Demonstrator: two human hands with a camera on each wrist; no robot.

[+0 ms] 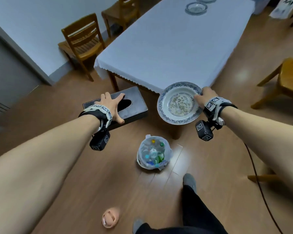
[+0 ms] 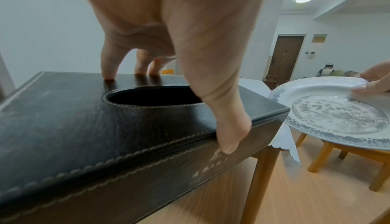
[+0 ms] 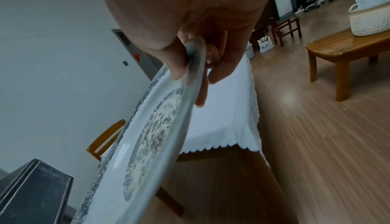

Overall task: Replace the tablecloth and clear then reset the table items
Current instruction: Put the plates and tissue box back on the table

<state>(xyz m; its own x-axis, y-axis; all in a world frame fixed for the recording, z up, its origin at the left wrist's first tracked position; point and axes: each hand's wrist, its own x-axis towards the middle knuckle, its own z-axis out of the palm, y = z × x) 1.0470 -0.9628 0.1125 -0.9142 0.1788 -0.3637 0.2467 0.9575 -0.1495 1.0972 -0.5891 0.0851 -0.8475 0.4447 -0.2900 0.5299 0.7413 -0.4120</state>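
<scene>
Plate (image 1: 179, 103) is pinched at its rim by right hand (image 1: 205, 97); tissue box (image 1: 125, 105) is spanned between left hand (image 1: 111, 107) thumb and fingers, presumably for resetting.

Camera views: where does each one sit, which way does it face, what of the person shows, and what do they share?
Head: worn on the head, faces forward and down at the table, bin and floor; both forearms, left hand, right hand and legs show.
Left wrist: looks along the left hand, spread over the tissue box, thumb down its side.
Right wrist: looks along the right hand pinching the plate rim; table beyond.
Shared: all three show plate, tissue box and tablecloth.
</scene>
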